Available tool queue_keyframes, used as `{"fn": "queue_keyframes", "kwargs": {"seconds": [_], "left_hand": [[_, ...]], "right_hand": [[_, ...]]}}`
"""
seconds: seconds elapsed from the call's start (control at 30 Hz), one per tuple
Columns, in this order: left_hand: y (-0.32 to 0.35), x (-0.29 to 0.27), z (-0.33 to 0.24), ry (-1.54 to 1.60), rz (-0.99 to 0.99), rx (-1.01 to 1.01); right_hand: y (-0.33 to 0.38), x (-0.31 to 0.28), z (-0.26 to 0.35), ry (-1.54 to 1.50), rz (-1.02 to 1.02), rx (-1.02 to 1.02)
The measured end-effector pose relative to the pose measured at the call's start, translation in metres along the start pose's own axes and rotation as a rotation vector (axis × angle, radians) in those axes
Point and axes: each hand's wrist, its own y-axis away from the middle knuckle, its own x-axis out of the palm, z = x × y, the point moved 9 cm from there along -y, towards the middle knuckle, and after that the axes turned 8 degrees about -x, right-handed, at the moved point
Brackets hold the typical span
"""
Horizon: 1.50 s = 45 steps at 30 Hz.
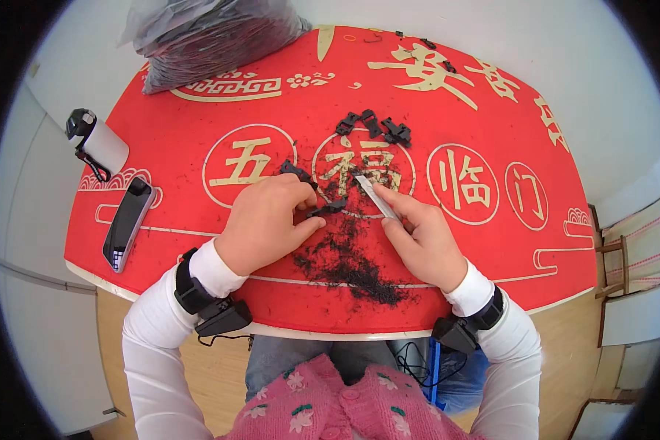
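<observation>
My left hand point(270, 220) is closed, its thumb and fingers pinched about a small black plastic buckle piece point(332, 206). Against the knuckles of that hand lies another black buckle point(295, 173). My right hand point(423, 238) grips a slim silvery utility knife point(375, 194), its dark tip pointing away from me and to the left. Several black buckles point(370, 123) sit in a row beyond both hands. Black plastic shavings point(359, 279) are scattered between the hands and heaped near the table's front edge.
The table has a red printed cloth point(491, 257). A large plastic bag of dark pieces point(213, 44) stands at the back left. On the left are a white bottle point(106, 147) and a phone point(128, 224). Small black parts point(428, 44) lie at the far edge.
</observation>
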Motion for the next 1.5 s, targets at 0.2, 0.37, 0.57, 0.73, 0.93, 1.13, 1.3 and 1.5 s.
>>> {"fn": "queue_keyframes", "kwargs": {"seconds": [0.2, 0.37, 0.57, 0.73, 0.93, 1.13, 1.3, 1.5], "left_hand": [[-0.003, -0.006, -0.003, 0.041, -0.057, 0.026], [-0.002, -0.019, -0.007, 0.316, -0.206, 0.148], [-0.003, -0.008, -0.005, 0.208, -0.076, 0.014], [-0.002, -0.007, -0.01, -0.009, -0.161, 0.139], [-0.007, -0.005, -0.008, -0.046, -0.148, 0.08], [-0.011, -0.003, 0.003, 0.096, -0.121, -0.041], [-0.01, -0.002, 0.006, 0.092, -0.11, -0.062], [-0.01, -0.003, 0.007, 0.069, -0.118, -0.038]], "right_hand": [[0.0, 0.001, -0.001, -0.033, 0.008, 0.017], [-0.001, 0.001, 0.004, -0.032, 0.019, 0.007], [-0.002, 0.0, 0.008, 0.009, -0.039, -0.114], [0.0, 0.006, 0.026, 0.334, 0.004, -0.242], [-0.006, 0.026, 0.031, 0.584, 0.149, -0.255], [-0.011, 0.041, 0.034, 0.615, 0.146, -0.274], [-0.009, 0.045, 0.039, 0.644, 0.157, -0.292], [-0.01, 0.051, 0.035, 0.583, 0.174, -0.266]]}}
